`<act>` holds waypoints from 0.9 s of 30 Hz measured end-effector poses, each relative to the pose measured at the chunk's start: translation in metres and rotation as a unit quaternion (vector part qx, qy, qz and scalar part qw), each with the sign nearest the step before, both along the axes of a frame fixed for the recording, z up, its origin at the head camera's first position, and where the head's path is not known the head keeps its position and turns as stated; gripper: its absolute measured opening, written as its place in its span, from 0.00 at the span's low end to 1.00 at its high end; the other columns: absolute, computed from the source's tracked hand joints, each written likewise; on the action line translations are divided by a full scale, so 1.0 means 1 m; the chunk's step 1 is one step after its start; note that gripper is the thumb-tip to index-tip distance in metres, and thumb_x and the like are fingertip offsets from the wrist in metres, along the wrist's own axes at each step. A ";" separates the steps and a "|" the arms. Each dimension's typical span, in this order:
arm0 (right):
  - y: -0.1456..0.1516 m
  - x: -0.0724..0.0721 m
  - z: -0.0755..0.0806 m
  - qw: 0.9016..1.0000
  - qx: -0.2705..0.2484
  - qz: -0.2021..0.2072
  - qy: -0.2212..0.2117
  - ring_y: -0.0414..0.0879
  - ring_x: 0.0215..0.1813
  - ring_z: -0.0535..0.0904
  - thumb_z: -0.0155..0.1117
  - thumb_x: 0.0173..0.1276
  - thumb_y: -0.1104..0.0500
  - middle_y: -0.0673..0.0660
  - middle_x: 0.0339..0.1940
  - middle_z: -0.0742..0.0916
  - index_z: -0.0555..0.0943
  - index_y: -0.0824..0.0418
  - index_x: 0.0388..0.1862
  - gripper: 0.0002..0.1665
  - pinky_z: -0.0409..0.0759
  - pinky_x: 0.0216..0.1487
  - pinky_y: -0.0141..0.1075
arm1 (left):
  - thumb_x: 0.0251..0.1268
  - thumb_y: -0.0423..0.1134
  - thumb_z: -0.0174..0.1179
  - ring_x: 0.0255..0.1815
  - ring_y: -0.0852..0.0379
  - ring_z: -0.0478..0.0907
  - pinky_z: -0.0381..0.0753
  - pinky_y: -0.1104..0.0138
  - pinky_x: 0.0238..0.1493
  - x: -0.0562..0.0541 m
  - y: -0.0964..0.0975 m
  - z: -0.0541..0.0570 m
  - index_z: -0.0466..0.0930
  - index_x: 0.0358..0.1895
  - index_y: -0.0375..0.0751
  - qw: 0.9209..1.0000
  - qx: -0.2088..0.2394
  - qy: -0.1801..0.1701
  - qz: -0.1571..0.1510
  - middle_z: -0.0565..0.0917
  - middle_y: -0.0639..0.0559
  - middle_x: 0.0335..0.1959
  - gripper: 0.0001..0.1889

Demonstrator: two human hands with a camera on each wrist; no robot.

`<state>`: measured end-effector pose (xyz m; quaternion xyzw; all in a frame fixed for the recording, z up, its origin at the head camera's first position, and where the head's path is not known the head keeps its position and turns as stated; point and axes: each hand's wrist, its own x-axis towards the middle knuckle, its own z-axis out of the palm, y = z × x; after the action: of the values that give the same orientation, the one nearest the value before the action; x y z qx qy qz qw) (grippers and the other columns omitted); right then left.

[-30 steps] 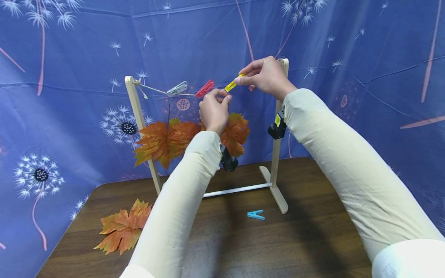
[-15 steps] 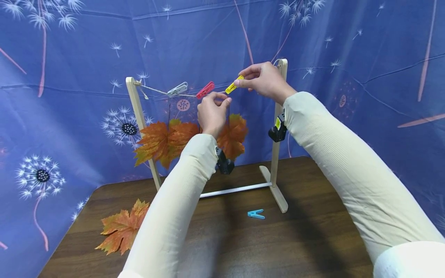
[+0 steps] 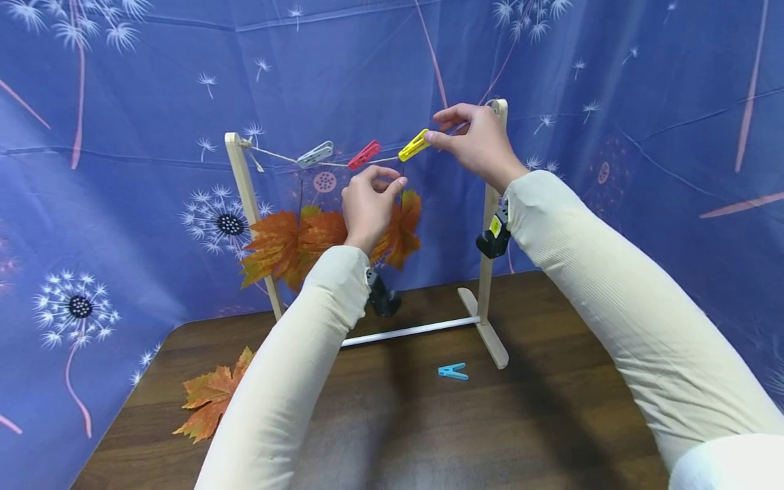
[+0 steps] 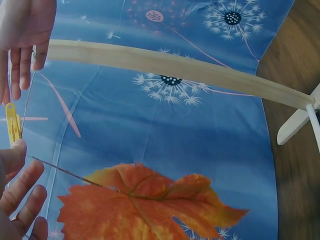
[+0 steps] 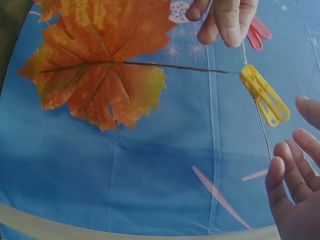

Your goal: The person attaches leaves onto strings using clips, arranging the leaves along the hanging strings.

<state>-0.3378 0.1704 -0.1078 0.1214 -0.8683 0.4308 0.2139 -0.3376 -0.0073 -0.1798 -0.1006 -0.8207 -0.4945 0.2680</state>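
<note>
Blue cloth (image 3: 367, 68) (dandelion-patterned, creased) behind a brown wooden table (image 3: 478, 429).

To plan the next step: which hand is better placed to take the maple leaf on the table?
Probably the left hand: it looks empty, and the maple leaf lies leftward, nearer to it than to the right hand.

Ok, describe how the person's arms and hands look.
Cream sleeves cover both arms, with white fabric higher up the right. Each wrist wears a small black camera, the right one bearing a yellow label. Left hand and right hand are bare.
</note>
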 end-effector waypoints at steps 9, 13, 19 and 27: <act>0.003 0.013 -0.013 0.999 -0.021 -0.030 0.029 0.43 0.49 0.79 0.68 0.71 0.46 0.54 0.54 0.85 0.83 0.56 0.62 0.25 0.76 0.48 0.33 | 0.68 0.44 0.69 0.38 0.52 0.84 0.78 0.60 0.44 0.009 -0.015 -0.004 0.88 0.47 0.42 0.999 0.015 0.010 -0.035 0.91 0.47 0.36 0.11; 0.007 0.016 -0.021 0.999 -0.037 -0.032 0.017 0.42 0.51 0.78 0.68 0.71 0.44 0.52 0.55 0.85 0.83 0.56 0.62 0.26 0.75 0.49 0.34 | 0.68 0.43 0.69 0.39 0.53 0.84 0.79 0.61 0.44 0.013 -0.020 -0.007 0.88 0.48 0.41 0.999 0.019 0.015 -0.048 0.91 0.47 0.37 0.12; 0.014 0.023 -0.033 0.998 -0.055 -0.017 0.004 0.44 0.54 0.79 0.69 0.71 0.44 0.52 0.55 0.86 0.84 0.55 0.61 0.25 0.75 0.52 0.36 | 0.68 0.42 0.69 0.39 0.53 0.84 0.79 0.62 0.44 0.021 -0.029 -0.014 0.87 0.47 0.40 0.997 0.023 0.029 -0.069 0.90 0.46 0.36 0.11; 0.017 0.032 -0.055 1.000 -0.030 -0.004 -0.006 0.46 0.53 0.80 0.68 0.72 0.45 0.57 0.57 0.86 0.83 0.58 0.61 0.26 0.76 0.51 0.37 | 0.70 0.42 0.67 0.39 0.52 0.84 0.79 0.62 0.43 0.030 -0.053 -0.028 0.86 0.49 0.40 0.997 0.002 0.025 -0.078 0.90 0.46 0.38 0.12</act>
<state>-0.3054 0.1876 -0.1630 0.1087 -0.8569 0.4562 0.2140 -0.3076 -0.0598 -0.2075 -0.1762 -0.8022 -0.5130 0.2495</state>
